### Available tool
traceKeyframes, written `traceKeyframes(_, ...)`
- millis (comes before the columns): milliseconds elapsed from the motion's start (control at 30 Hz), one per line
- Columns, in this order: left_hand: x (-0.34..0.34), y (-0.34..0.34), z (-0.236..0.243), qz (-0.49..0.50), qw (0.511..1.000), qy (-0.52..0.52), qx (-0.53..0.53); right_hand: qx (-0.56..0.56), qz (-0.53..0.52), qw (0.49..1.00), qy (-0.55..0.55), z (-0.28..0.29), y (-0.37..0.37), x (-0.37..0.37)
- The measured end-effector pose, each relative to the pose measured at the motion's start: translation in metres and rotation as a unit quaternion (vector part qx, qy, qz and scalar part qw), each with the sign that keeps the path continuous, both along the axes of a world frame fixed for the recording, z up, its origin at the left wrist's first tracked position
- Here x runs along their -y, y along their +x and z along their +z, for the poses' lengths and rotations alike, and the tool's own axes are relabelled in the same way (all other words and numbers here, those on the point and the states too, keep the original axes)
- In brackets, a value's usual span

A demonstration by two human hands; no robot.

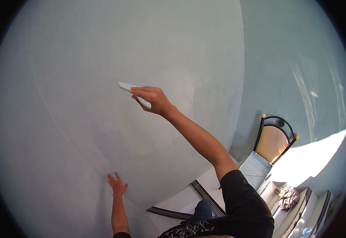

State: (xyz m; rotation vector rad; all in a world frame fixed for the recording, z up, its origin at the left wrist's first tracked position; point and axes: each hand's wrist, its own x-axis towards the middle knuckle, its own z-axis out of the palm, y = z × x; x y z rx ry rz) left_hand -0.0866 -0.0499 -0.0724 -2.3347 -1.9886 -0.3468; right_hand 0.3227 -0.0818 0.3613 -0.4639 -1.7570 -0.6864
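My right hand (153, 98), raised in front of a pale grey-blue wall (82, 59), is closed around a paintbrush (144, 102). The brush has a white, rounded handle and a light grey head that points to the left. My fingers cover its middle, and I cannot tell whether its tip touches the wall. Lower down on the left, my left hand (118, 185) has its fingers spread against the wall and holds nothing. Uneven lighter and darker patches show on the wall around the brush.
A black-framed chair (274, 141) with a tan back stands by the right-hand wall. White steps (300, 210) with dark striped edges run down at the lower right, with a crumpled cloth (287, 197) on them. More striped step edges (169, 213) lie below me.
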Motion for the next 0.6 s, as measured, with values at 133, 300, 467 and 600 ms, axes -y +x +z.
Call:
traceKeyframes(133, 0.002, -0.001, 0.005, -0.009, 1.0, 0.0, 0.005, -0.046, 0.042, 0.997, 0.053, 0.024, -0.025, 0.006)
traceKeyframes(300, 0.001, -0.007, 0.004, -0.013, 1.0, -0.01, 0.003, -0.104, 0.093, 0.989, -0.038, 0.002, -0.052, -0.022)
traceKeyframes(467, -0.002, -0.002, 0.005, -0.009, 1.0, -0.022, 0.018, -0.205, 0.142, 0.956, -0.154, -0.063, -0.061, -0.054)
traceKeyframes(600, -0.004, -0.012, 0.0, -0.003, 0.999, -0.03, 0.033, -0.165, 0.122, 0.965, -0.162, -0.136, -0.072, -0.052)
